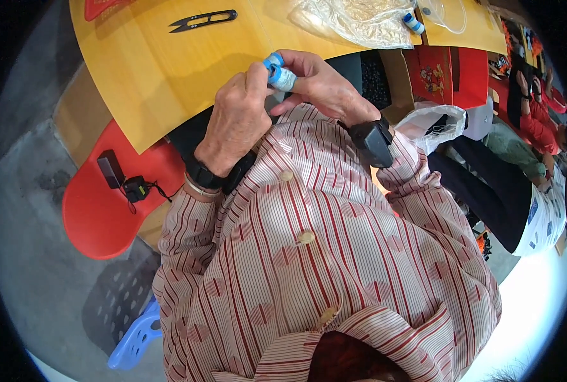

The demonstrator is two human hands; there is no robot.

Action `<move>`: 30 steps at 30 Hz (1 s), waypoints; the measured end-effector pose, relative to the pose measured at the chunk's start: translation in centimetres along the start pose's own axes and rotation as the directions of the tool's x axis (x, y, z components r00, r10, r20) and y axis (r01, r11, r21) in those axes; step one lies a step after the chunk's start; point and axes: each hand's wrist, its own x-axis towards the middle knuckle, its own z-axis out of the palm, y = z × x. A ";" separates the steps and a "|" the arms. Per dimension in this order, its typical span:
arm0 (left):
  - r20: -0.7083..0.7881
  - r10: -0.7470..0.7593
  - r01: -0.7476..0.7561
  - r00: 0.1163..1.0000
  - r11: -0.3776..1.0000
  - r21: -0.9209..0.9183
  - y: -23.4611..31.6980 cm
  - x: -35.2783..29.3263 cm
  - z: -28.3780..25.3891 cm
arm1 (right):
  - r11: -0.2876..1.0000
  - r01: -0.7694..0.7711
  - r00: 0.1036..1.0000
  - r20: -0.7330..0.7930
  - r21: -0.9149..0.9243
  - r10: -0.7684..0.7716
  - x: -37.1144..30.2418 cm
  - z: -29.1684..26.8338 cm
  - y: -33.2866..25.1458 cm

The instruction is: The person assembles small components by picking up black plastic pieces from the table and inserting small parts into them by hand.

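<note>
Two small blue-and-white sleeves meet at the front of my hands, just off the table's near edge. One sleeve [283,78] seems to sit on my right thumb, the other sleeve [272,60] at the tip of the right index finger. My left hand [240,113] is closed, its fingertips pinching at the sleeve on the thumb. Whether anything else is between those fingers is hidden. My right hand [328,86] has its fingers apart, palm toward the left hand. Black thread snips [204,21] lie on the yellow table [169,76] beyond my hands.
Clear plastic bags [360,22] and a small blue-and-white roll [414,24] lie at the table's far right. A cardboard box [395,83], a red box [433,73] and a white bag [433,124] stand to my right. A red stool [102,204] holds small black devices. Other people sit at far right.
</note>
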 end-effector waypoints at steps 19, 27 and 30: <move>-0.213 0.172 -0.159 0.962 0.984 0.074 -1.3 0.1 -0.7 | 0.994 -0.043 0.998 0.059 0.099 0.037 0.1 -0.3 1.8; -0.182 0.145 -0.136 0.973 0.989 0.062 -0.8 0.5 -0.8 | 0.960 0.127 0.985 0.084 0.249 -0.152 0.2 0.2 2.4; -0.180 0.156 -0.144 0.971 0.987 0.077 -0.8 0.8 -0.7 | 0.957 0.148 0.987 0.021 0.248 -0.158 0.0 0.7 2.2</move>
